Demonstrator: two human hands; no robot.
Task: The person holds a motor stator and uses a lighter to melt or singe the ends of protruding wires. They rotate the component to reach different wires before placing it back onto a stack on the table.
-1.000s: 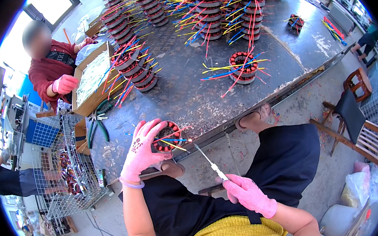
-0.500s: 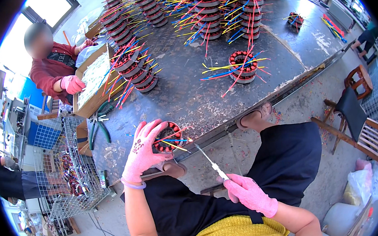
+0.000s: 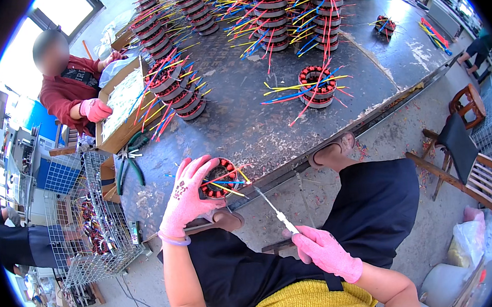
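Note:
My left hand [image 3: 189,189], in a pink glove, is closed around a motor stator [image 3: 223,178] with red windings, at the near edge of the table. Red, yellow and blue lead wires [image 3: 234,184] stick out from it to the right. In my pink-gloved right hand [image 3: 325,252] is a slim white-handled tool [image 3: 282,216] with a thin metal shaft. Its tip points at the wire ends, a small gap away from them; whether it is a lighter or a soldering iron I cannot tell. Part of the stator is hidden behind my left fingers.
Another stator [image 3: 317,88] sits on the dark table [image 3: 238,128], before tall stator stacks [image 3: 271,20]. Green-handled pliers [image 3: 128,164] lie beside a wooden box [image 3: 119,119]. A person in red [image 3: 65,97] works at the left. A wire basket [image 3: 91,221] stands below.
An orange glow at the tool's tip has faded. Among the wires, a yellow one now stands at a different angle. My hands stay nearly where they were.

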